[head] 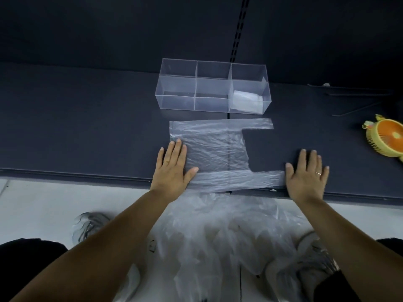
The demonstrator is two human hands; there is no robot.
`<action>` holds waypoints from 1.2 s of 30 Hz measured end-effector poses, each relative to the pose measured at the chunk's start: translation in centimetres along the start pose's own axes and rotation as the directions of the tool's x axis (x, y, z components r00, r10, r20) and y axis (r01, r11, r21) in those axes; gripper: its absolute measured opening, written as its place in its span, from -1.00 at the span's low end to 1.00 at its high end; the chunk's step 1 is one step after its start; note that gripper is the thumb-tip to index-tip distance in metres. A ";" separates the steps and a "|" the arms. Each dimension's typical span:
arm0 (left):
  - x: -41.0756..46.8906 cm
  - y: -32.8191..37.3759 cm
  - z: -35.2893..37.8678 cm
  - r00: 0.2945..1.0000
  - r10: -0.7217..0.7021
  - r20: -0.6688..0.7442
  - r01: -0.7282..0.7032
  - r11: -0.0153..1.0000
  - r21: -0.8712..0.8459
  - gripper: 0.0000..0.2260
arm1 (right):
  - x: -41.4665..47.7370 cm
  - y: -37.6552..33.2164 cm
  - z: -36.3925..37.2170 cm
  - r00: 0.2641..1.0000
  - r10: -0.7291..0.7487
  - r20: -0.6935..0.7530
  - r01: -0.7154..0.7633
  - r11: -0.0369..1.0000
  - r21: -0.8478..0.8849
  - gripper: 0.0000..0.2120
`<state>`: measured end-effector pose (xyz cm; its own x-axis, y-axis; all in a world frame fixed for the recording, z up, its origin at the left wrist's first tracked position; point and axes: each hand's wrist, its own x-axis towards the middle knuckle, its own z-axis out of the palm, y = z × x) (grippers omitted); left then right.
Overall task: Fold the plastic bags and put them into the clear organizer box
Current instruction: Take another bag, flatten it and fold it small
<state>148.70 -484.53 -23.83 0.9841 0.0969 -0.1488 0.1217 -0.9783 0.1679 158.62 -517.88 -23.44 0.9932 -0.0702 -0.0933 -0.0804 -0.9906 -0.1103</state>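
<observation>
On the dark table [87, 127], straight-fingered left hand [172, 168] and right hand [306, 175] press the plastic bag [213, 147], lying crosswise, handles [257, 124] pointing right.

Dark matte navy table [87, 127] across the middle, seam down its centre. Behind the far edge, an equally dark wall panel [109, 29] with a slotted vertical rail [238, 33]. Below the near edge, pale grey floor [43, 203]. At the right edge, a yellow-and-orange fan [386, 138] near thin dark rods [357, 94]. Dim, even light.
</observation>
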 end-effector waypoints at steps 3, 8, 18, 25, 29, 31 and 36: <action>-3.1 -0.7 0.0 0.948 0.313 -0.056 -0.307 0.947 0.092 -0.23 | -1.6 -2.1 -1.1 0.975 -0.147 -0.169 0.170 0.977 0.131 -0.46; -5.1 -0.8 0.1 0.891 0.430 -0.144 -0.409 0.899 0.154 -0.40 | -7.8 -9.4 -0.4 0.771 -0.636 0.018 0.597 0.733 0.326 -0.30; -4.5 -1.9 -5.1 0.974 0.228 0.005 -0.222 0.953 -0.204 -0.83 | -8.3 -11.9 -0.8 0.745 -0.660 -0.100 0.656 0.696 0.292 -0.94; -1.1 -6.1 -9.0 0.921 -0.072 0.383 0.322 0.695 -0.643 -0.90 | -0.7 -5.6 -6.7 0.812 -0.487 0.322 0.282 0.810 0.515 -0.90; 1.5 -7.4 -9.0 0.890 -0.244 0.386 0.454 0.378 -0.807 -0.85 | 3.4 -5.4 -7.2 0.836 -0.391 0.385 -0.024 0.674 0.738 -0.88; 3.0 -7.6 -8.6 0.864 -0.339 0.372 0.470 0.277 -0.838 -0.87 | 4.8 -6.3 -6.2 0.886 -0.281 0.368 -0.105 0.653 0.750 -0.92; 5.9 -7.6 -6.4 0.824 -0.518 0.228 0.446 0.345 -0.826 -0.87 | 7.2 -8.6 -2.7 0.961 -0.060 0.268 -0.166 0.651 0.740 -0.85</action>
<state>154.40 -475.36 -19.73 0.7185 0.5452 -0.4319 0.5873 -0.1430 0.7966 166.68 -510.14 -20.50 0.9369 0.0230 -0.3488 -0.2803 -0.5468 -0.7889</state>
